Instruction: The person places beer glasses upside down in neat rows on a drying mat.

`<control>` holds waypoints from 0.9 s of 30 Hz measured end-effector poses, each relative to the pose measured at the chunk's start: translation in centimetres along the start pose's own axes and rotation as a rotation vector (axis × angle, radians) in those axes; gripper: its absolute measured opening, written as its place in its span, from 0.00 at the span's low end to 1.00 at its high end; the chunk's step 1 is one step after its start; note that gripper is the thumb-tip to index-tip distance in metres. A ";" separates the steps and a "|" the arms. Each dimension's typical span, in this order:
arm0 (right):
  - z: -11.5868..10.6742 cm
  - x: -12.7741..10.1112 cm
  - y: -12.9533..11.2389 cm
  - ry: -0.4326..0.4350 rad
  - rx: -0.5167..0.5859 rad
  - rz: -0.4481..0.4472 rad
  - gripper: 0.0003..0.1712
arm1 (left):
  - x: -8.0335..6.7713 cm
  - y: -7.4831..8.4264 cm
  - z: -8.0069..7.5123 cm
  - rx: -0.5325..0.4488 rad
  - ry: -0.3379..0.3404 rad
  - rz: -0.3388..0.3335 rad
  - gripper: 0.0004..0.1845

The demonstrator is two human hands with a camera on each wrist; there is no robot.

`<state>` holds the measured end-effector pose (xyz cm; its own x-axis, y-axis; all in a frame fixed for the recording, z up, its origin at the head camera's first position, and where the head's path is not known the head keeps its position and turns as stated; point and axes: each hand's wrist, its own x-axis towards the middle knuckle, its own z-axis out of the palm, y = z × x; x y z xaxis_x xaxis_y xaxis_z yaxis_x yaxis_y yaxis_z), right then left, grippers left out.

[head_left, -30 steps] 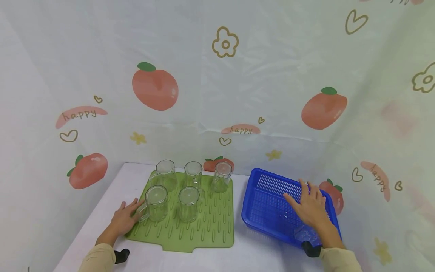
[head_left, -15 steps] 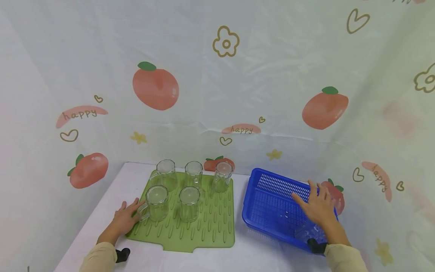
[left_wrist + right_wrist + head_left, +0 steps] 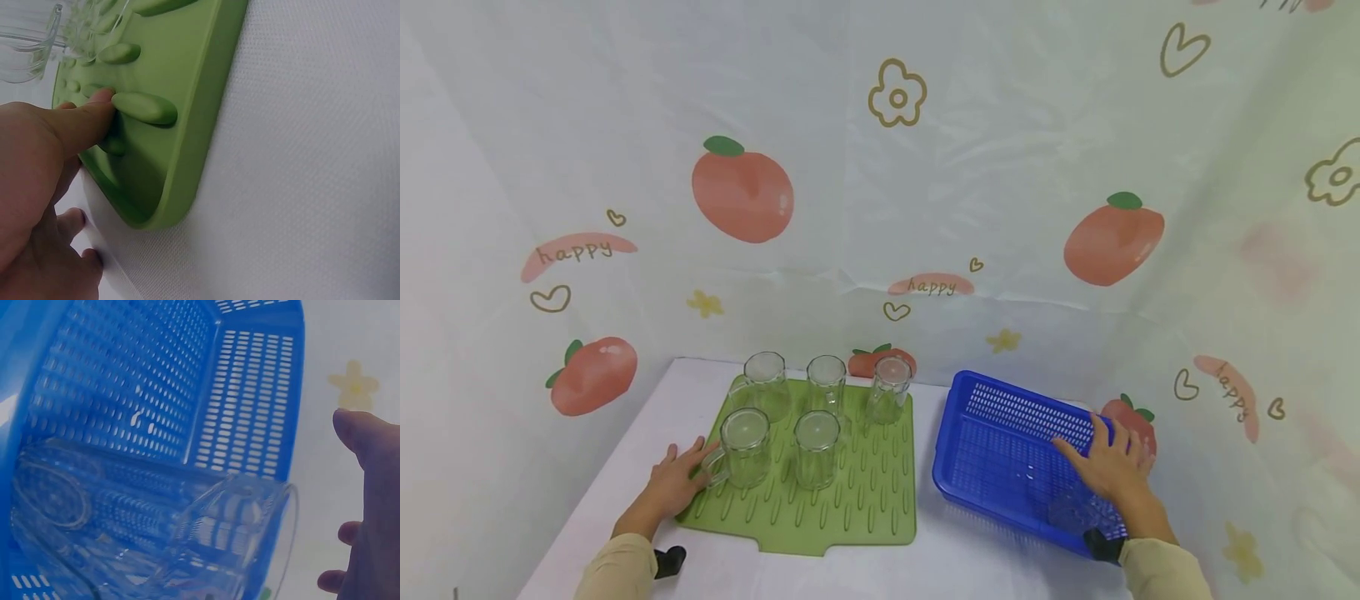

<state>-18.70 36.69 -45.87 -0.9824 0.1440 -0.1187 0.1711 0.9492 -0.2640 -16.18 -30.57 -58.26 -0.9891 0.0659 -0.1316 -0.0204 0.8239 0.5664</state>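
My left hand rests at the left edge of a green drying mat, beside the handle of a glass mug. In the left wrist view its thumb presses on the mat near a corner, while other fingers lie past the edge. Several clear glass mugs stand upside down on the mat. My right hand, fingers spread and holding nothing, hovers over the right end of a blue plastic basket. In the right wrist view another glass mug lies on its side inside that basket.
A white cloth covers the table. Behind it hangs a pale curtain printed with fruit, hearts and flowers. The basket stands to the right of the mat, with a narrow strip of table between them.
My right hand has moved to the right and slightly nearer me over the basket, with its fingers still spread. My left hand, the mat and the mugs have stayed put.
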 end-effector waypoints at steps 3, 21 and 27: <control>0.2 0.1 0.4 -0.030 0.001 0.028 0.62 | 0.0 0.0 0.1 0.009 -0.007 -0.004 0.31; 1.3 0.4 2.1 -0.147 0.012 0.043 0.63 | 0.0 0.1 0.3 0.039 -0.009 -0.006 0.30; 1.0 -0.1 2.0 -0.172 -0.012 0.036 0.64 | 0.1 0.1 0.3 0.039 0.002 0.000 0.31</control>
<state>-18.20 38.29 -47.37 -0.9483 0.1290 -0.2901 0.2039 0.9478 -0.2451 -16.23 -30.36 -58.45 -0.9895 0.0650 -0.1293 -0.0143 0.8454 0.5340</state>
